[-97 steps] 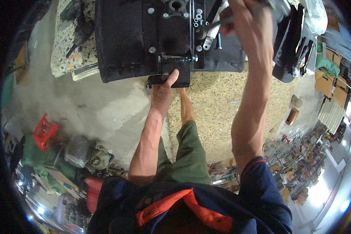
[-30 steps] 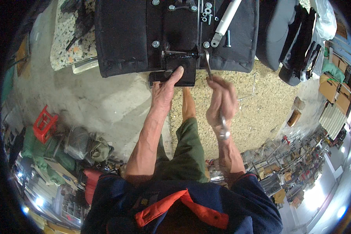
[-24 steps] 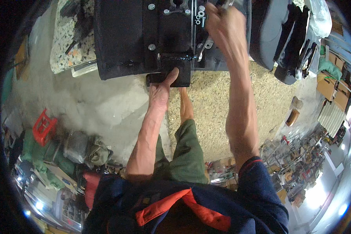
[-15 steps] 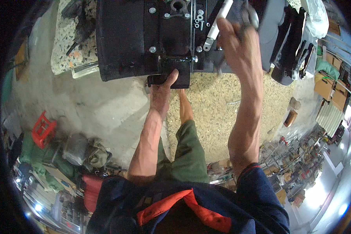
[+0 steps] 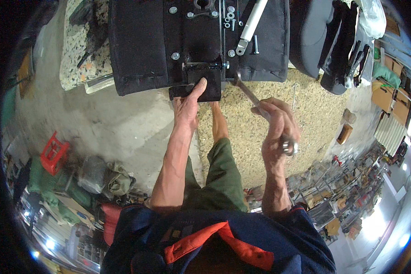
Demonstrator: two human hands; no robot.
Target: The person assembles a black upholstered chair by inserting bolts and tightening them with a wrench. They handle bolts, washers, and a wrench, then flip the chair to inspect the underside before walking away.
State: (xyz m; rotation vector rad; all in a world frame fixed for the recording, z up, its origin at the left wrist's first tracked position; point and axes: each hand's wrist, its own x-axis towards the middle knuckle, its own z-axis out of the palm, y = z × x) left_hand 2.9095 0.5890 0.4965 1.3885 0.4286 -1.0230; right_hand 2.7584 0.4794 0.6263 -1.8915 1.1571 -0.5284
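1: left hand (image 5: 187, 107) clamping bracket (image 5: 213, 89) | 2: right hand (image 5: 281, 124) closed round wrench (image 5: 248, 92), long axis slanting forward-left (near bolt (image 5: 227, 65))

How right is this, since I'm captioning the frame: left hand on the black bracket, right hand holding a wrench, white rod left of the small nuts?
One slip: the white rod lies right of the small nuts, as the head view shows. The left hand is on the black bracket and the right hand holds a wrench.
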